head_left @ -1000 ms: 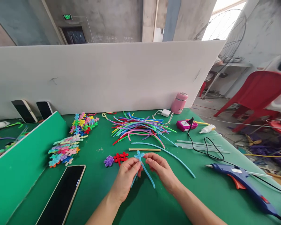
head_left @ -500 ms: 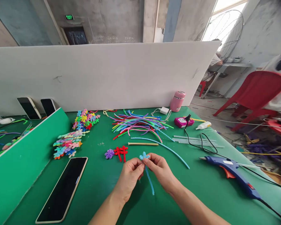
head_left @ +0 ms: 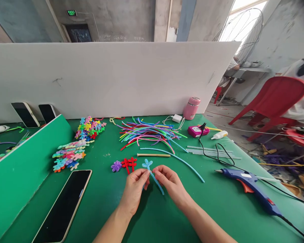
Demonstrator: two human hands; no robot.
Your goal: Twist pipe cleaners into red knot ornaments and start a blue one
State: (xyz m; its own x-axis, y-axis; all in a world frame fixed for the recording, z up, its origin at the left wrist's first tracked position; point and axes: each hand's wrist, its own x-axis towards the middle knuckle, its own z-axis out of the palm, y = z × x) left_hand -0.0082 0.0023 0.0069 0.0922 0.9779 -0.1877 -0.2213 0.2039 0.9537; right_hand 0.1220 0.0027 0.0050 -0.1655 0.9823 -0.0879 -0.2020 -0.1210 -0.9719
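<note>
My left hand point(head_left: 134, 189) is closed, pinching a light blue pipe-cleaner flower point(head_left: 147, 164) just below its looped petals. Its stem point(head_left: 158, 185) slants down to the right between my hands. My right hand point(head_left: 171, 182) is beside the stem, fingers curled and thumb against the index finger; whether its fingertips grip anything is hidden. Just left of the blue flower lie two red pipe-cleaner flowers point(head_left: 129, 163) with stems and a purple flower point(head_left: 116, 166). Behind my hands are a thin tan stick point(head_left: 153, 155) and a loose light blue pipe cleaner point(head_left: 184, 161).
Farther back lies a pile of coloured pipe cleaners point(head_left: 152, 133). Finished flowers point(head_left: 69, 155) are heaped left, near a phone point(head_left: 64, 206) and green divider point(head_left: 32, 175). On the right are a glue gun point(head_left: 250, 184), glue sticks point(head_left: 212, 152), black cable and pink bottle point(head_left: 192, 108).
The blue flower has shifted left and stands clear of my right fingers, which have come off its petals. My left hand has moved slightly left with it; the stem now slants more.
</note>
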